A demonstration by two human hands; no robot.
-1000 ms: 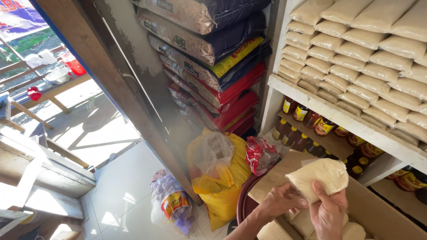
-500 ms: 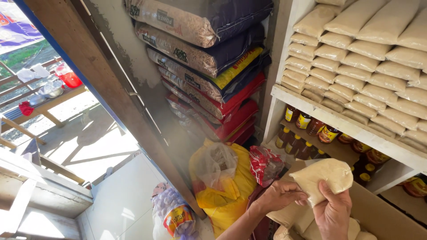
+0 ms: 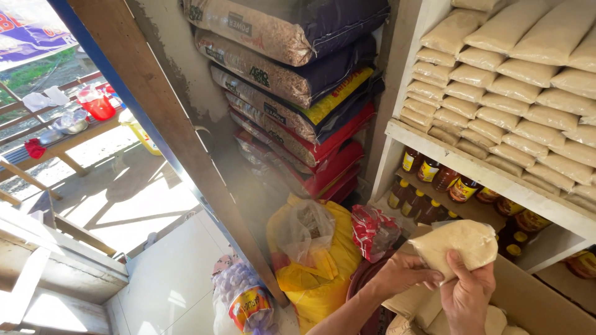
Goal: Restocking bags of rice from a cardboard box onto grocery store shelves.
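The pale packed bag [image 3: 456, 245] is held up over the open cardboard box [image 3: 540, 304], just below the white shelf edge [image 3: 490, 170], with free air between them and a yellow sack [image 3: 323, 267] close on the left. The right hand [image 3: 469, 298] is closed around its lower end; the left hand [image 3: 403, 273] curls against its left side. Since half a second ago the bag has barely moved.

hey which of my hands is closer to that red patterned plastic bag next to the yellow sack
Left. Your left hand sits just right of and below the red patterned bag, at the packet's lower left end. Your right hand grips the packet farther right, away from the bag.
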